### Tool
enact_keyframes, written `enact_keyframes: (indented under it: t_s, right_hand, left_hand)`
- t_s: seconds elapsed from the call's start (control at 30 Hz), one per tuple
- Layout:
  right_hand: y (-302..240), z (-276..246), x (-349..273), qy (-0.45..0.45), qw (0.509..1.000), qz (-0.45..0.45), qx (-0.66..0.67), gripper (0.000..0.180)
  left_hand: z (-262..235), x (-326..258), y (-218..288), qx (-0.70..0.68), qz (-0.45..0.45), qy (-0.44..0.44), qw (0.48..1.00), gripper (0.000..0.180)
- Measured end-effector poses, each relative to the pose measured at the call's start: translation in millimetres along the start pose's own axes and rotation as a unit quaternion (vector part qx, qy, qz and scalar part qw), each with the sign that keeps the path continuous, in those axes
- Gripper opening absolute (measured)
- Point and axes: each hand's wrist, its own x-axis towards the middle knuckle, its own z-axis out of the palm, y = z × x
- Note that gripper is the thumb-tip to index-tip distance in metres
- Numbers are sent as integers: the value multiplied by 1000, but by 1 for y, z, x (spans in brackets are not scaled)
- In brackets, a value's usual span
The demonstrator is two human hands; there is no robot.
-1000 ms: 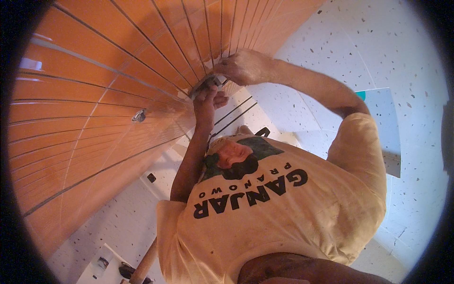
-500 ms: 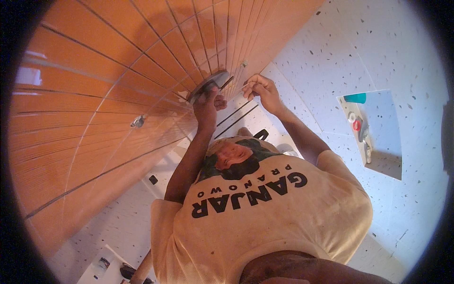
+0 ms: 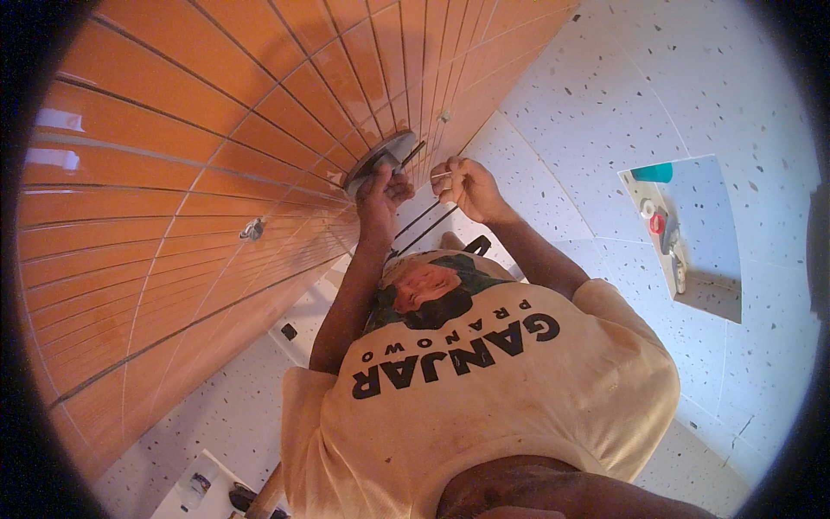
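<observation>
My left hand (image 3: 380,197) is closed at the near edge of a grey round disc-shaped fitting (image 3: 377,164), close against an orange wall. A short dark rod (image 3: 413,154) sticks out past the fitting, beyond my fingers. Just to the right, my right hand (image 3: 471,192) is raised with thumb and fingers pinched together. Between its fingertips shows a thin white strip (image 3: 442,176), too small to name surely. The two hands are apart, a short gap between them.
The orange wall (image 3: 199,164) with dark grooves fills the left side and carries a small metal fitting (image 3: 252,229). On the right, a speckled white wall (image 3: 562,112) has a recessed niche (image 3: 705,216) holding a teal container (image 3: 653,172) and several small items.
My right hand has come left and slightly lower, nearer my left hand, still pinching. My left hand stays at the disc-shaped fitting. The whole view has shifted slightly.
</observation>
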Motion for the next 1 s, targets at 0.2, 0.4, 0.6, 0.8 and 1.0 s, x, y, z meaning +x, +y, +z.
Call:
enact_keyframes:
  t_s: [0.2,0.4,0.6,0.8,1.0]
  right_hand:
    - [10,15,-8,53,991,-28,-116,15]
    - [17,33,-14,128,940,-40,-315,16]
    - [28,39,-6,162,954,-38,-248,16]
    - [29,43,-12,157,960,-39,-228,15]
    - [31,34,-24,179,960,-53,-209,17]
  left_hand:
    - [4,2,1,79,-7,51,996,30]
    - [12,-12,5,94,40,60,993,31]
    - [5,0,-2,3,20,7,1000,29]
    - [-7,-5,-5,-19,-16,-4,1000,25]
    - [-8,-16,1,-44,-41,-64,996,20]
